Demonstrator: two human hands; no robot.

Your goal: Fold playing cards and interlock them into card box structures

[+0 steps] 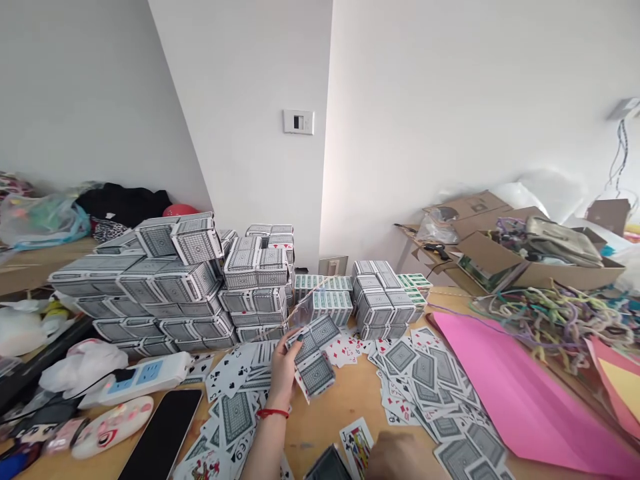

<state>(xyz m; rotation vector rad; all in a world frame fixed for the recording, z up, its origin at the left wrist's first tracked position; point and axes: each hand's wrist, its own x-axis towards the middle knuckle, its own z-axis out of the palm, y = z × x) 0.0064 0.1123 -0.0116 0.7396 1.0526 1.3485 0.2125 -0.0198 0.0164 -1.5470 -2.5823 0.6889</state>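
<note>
My left hand (284, 368), with a red string round the wrist, is raised over the wooden table (330, 413) and pinches a small fan of grey-backed playing cards (314, 353). A strip of clear wrapping film (303, 310) rises from those cards. My right hand (400, 459) shows only in part at the bottom edge, next to a face-up jack card (356, 443) and a grey-backed card (327, 465); its fingers are hidden. Loose cards (430, 387) lie scattered, some face up, around both hands.
Stacks of wrapped grey card decks (165, 287) and green-boxed decks (325, 293) stand at the back. A phone (163, 437), a power strip (140, 377) and toys lie at left. Pink paper (520, 393), tangled yarn (550, 313) and cardboard boxes (525, 260) fill the right.
</note>
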